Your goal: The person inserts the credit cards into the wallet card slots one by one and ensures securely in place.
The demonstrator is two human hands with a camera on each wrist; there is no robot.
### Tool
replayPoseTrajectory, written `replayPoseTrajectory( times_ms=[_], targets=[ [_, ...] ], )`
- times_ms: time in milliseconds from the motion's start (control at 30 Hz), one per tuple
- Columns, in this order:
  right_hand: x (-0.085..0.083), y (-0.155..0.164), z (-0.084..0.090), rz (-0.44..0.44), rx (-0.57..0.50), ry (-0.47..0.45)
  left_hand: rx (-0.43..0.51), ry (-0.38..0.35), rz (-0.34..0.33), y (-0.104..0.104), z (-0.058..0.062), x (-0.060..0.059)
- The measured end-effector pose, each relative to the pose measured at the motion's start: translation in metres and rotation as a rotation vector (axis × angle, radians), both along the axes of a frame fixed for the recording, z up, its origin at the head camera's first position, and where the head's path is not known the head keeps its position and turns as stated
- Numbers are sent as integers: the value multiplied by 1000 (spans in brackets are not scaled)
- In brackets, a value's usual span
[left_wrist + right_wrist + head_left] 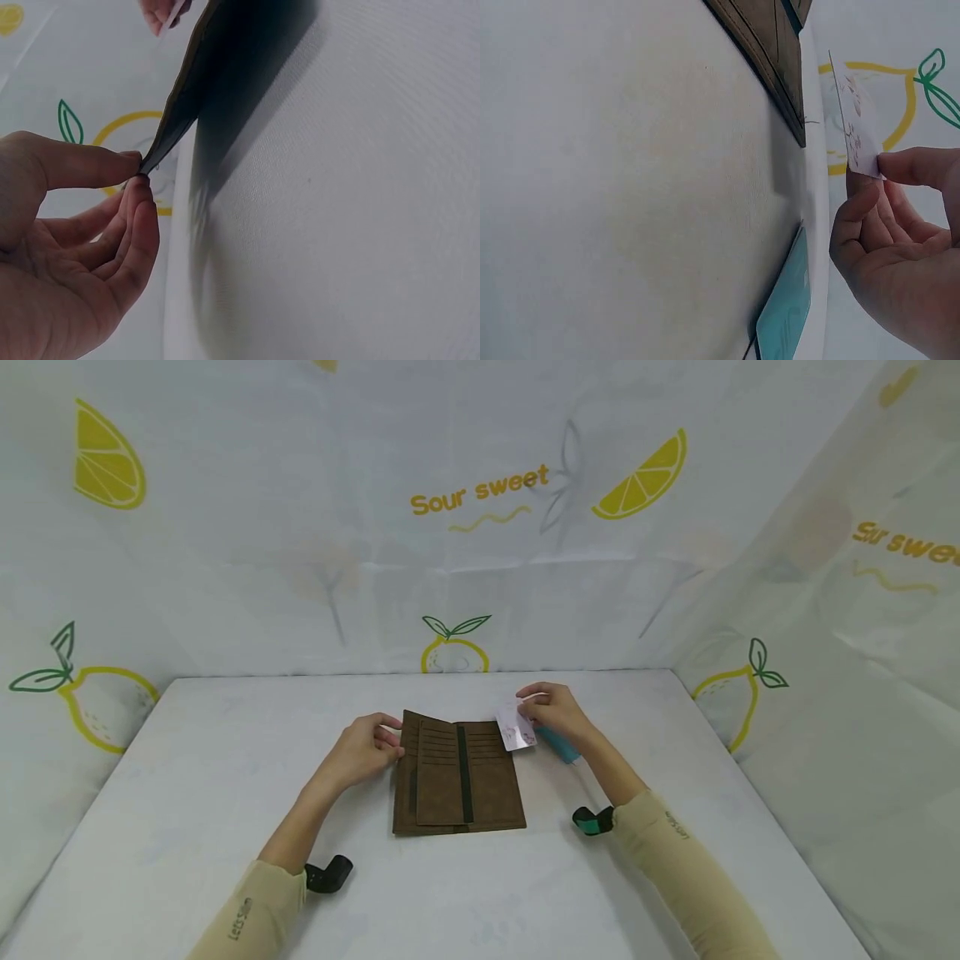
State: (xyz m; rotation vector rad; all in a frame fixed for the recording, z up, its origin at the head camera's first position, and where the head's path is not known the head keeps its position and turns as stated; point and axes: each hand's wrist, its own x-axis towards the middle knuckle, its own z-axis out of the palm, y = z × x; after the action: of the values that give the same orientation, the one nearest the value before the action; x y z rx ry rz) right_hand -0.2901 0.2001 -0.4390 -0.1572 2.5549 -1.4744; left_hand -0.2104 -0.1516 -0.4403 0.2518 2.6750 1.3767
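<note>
Left hand (365, 750): thumb and forefinger pinched on the far left corner of the wallet (457, 774), other fingers loosely curled beneath; corner flap lifted off the table (187, 793) at the fingertips (133, 161), as seen in the left wrist view.

Wallet: brown, long, lying open just right of the left hand; card slots in rows across its far half, dark strip down its middle; near edge well toward the person from both hands; far right corner just left of the right hand, not touching it.

Card (516, 727): white with pinkish print, pinched by one edge between thumb and fingers of the right hand; held upright on edge off the table, just beside the far right corner of the wallet; contact with the wallet cannot be told.

Right hand (557, 713): thumb and fingers closed on the card, palm toward the wallet.

Teal card (786, 309): flat on the table under and just behind the right hand, partly hidden by it in the head view; apart from the wallet.

Backdrop (480, 502): white sheet with lemon prints, beyond and to either side of both hands.
</note>
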Motion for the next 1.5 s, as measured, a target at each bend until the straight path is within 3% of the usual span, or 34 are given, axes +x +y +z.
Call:
replayPoseTrajectory(
  times_ms=[233, 1000, 1500],
  targets=[
    [2, -11, 0, 15, -56, -6, -12, 8, 6, -1, 0, 2],
    [9, -36, -6, 93, -11, 25, -15, 0, 4, -3, -4, 0],
    [15, -39, -13, 93, -19, -1, -17, -1, -5, -1, -5, 1]
  ],
)
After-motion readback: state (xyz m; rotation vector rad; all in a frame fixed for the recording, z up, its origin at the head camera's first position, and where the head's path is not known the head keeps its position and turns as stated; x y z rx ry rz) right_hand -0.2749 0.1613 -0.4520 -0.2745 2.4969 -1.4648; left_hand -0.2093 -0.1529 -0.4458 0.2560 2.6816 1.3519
